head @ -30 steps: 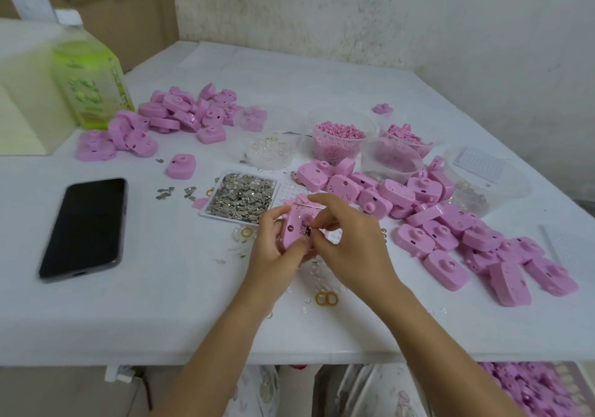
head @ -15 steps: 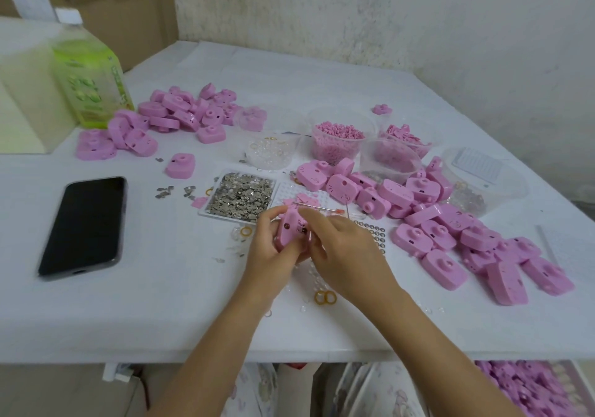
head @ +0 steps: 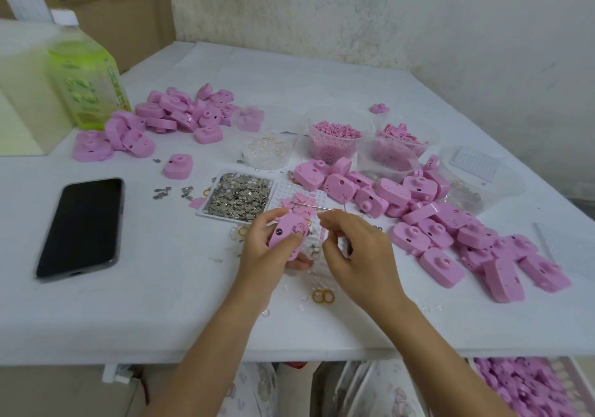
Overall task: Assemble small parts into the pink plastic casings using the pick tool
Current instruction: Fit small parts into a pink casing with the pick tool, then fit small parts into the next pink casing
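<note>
My left hand (head: 267,255) grips a pink casing (head: 287,234) just above the table, its face turned up toward me. My right hand (head: 357,255) is beside it, a small gap apart, and pinches the thin metal pick tool (head: 310,206), whose tip points left over the white grid tray (head: 317,195). A white tray of small silver parts (head: 238,197) lies just beyond my left hand. A heap of pink casings (head: 450,233) spreads to the right, and a second heap (head: 167,120) sits at the back left.
A black phone (head: 82,226) lies at the left. A green bottle (head: 87,75) stands at the back left. Clear tubs of pink bits (head: 335,141) stand behind the trays. Yellow rings (head: 323,296) lie near the table's front edge (head: 193,357).
My right hand has drawn back to the right, away from the casing, taking the pick with it. My left hand has tilted the casing so its face shows.
</note>
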